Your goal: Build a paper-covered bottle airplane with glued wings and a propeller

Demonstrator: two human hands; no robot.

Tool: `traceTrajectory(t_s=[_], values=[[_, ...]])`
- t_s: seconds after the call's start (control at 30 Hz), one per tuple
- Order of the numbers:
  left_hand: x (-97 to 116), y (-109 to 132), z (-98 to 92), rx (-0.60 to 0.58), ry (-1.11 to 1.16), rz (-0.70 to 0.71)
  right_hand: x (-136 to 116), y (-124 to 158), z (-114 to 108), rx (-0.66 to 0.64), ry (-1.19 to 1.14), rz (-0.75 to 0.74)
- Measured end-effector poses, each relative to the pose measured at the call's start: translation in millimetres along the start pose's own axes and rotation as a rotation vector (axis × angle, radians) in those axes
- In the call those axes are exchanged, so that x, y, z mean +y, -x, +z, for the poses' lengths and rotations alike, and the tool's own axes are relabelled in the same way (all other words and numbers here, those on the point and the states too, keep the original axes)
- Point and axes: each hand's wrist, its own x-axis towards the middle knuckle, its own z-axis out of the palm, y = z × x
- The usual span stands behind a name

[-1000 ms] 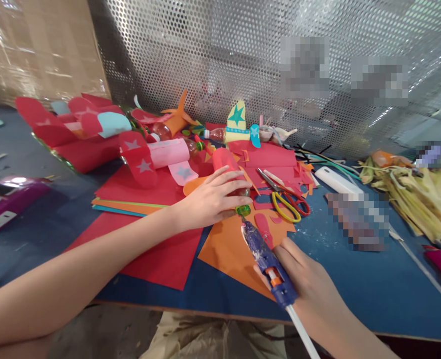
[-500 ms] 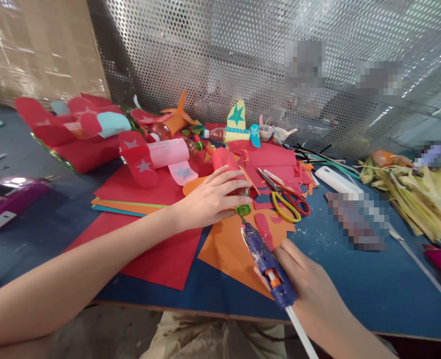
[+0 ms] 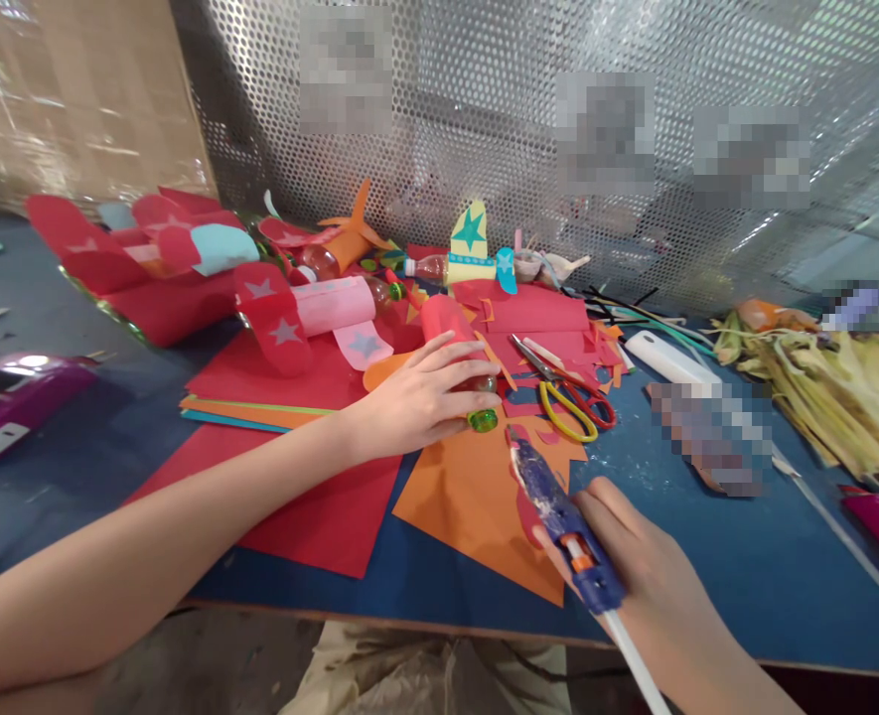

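Observation:
My left hand (image 3: 420,392) lies over a small plastic bottle wrapped in red paper (image 3: 443,316), its fingers curled across it. The bottle's green cap (image 3: 482,420) sticks out below my fingers, toward me. In my right hand (image 3: 633,541) is a blue hot glue gun (image 3: 562,516) with a white glue stick out of its back end. The gun's nozzle is a short way right of the cap, apart from it. Beneath them lies a sheet of orange paper (image 3: 454,506), with red paper (image 3: 320,516) to its left.
Yellow-and-red-handled scissors (image 3: 569,409) lie right of the bottle. Paper-decorated bottles (image 3: 335,303) and paper scraps fill the back. A white-handled tool (image 3: 673,362) and dried husks (image 3: 833,387) are on the right, a purple power strip (image 3: 29,402) on the left. Behind stands a perforated metal screen (image 3: 484,119).
My right hand has drawn the glue gun away from the bottle cap, to the right and slightly down. My left hand stays on the bottle.

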Motion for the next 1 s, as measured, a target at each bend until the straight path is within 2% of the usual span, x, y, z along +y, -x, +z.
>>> traceTrajectory(t_s=[0.1, 0.23, 0.3, 0.43, 0.53, 0.6, 0.73, 0.8, 0.87, 0.97, 1.0], values=[[0, 0, 0.2, 0.003, 0.002, 0.015, 9, 8, -11, 0.024, 0.045, 0.086], [1, 1, 2.3, 0.005, -0.009, 0.013, 39, 22, -15, 0.071, 0.337, 0.140], [1, 1, 3.9, -0.001, -0.027, 0.016, 60, 29, -11, -0.009, 0.395, 0.160], [2, 2, 7.3, -0.006, -0.054, 0.033, 96, 37, 3, -0.051, 0.407, 0.245], [3, 2, 10.0, 0.003, -0.059, 0.030, 114, 35, 8, -0.036, 0.385, 0.276], [3, 3, 12.2, 0.011, -0.061, 0.032, 125, 31, 8, -0.039, 0.308, 0.273], [1, 5, 17.8, 0.030, -0.073, 0.044, 145, 26, -4, -0.138, 0.180, 0.228], [1, 6, 20.1, 0.040, -0.080, 0.044, 146, 25, -14, -0.174, 0.205, 0.227], [0, 7, 21.8, 0.047, -0.078, 0.042, 134, 21, -22, -0.152, 0.241, 0.260], [0, 8, 23.5, 0.047, -0.069, 0.047, 91, 9, -24, -0.011, 0.228, 0.316], [0, 8, 23.8, 0.046, -0.068, 0.048, 73, 4, -21, -0.011, 0.162, 0.263]])
